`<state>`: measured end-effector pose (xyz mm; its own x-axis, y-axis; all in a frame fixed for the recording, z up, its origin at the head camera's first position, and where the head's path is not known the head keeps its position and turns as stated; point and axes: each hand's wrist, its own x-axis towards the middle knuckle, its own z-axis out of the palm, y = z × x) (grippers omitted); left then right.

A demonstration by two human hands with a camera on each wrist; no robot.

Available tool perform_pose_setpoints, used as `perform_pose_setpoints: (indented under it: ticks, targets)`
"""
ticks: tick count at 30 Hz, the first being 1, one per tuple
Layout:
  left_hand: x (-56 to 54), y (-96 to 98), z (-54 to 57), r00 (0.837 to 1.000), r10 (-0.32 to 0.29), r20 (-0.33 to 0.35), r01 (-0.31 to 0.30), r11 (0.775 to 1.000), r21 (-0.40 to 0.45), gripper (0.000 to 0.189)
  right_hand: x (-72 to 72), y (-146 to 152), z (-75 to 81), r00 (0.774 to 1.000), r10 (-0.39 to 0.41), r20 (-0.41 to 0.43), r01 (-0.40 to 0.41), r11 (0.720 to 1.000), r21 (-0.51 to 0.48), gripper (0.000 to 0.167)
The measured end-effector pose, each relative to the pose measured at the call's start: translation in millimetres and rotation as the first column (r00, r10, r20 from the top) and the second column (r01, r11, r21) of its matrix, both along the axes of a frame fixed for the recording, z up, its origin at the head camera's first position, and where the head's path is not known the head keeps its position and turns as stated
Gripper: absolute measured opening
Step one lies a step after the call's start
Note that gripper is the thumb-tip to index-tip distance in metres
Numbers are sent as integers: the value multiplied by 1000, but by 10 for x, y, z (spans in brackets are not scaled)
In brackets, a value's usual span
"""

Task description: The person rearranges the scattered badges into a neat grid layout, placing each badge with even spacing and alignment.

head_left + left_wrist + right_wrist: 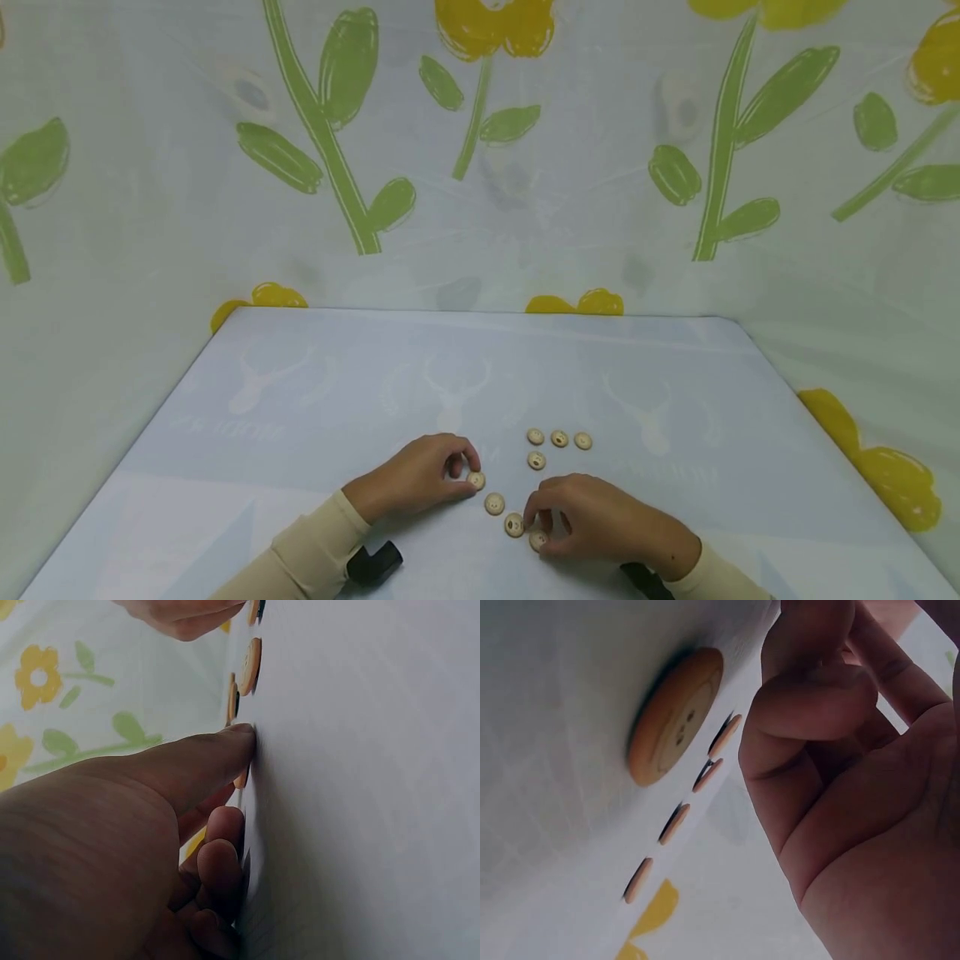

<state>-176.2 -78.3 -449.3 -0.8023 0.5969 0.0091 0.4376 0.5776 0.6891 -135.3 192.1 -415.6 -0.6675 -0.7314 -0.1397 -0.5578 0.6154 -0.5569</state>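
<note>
Near the table's middle, my left hand pinches a round wooden button between thumb and forefinger. In the left wrist view the thumb mostly hides this button. Two more buttons, one plain-faced and one with a dark mark, continue a slanting row towards my right hand. At the row's near end, the right thumb and bent forefinger close on another button. A large, near button shows whole in the right wrist view, beside curled fingers.
Beyond the right hand, three buttons lie in a short line, with one more just below its left end. All rest on a pale patterned table. A flower-printed curtain hangs behind the table's far edge and along its sides.
</note>
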Motion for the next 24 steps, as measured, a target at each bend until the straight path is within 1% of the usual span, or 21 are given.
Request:
perform_pose_setpoints:
  ticks: [8,13,19,24]
  targets:
    - [6,4,-10,1000,1,21,-1,1000,1,17,9,-6,-11,1000,-17,17,17,1000,27,17]
    - [13,7,-17,1000,3,9,-3,1000,2,18,18,-3,-18,1000,-5,-13,5,1000,24,18]
    - [8,11,-20,1000,3,2,-3,1000,-2,17,20,-2,-24,1000,-8,-8,9,999,41,19]
    - [12,6,-23,1000,9,3,-9,1000,-3,17,19,-5,-29,1000,10,-24,-9,1000,29,17]
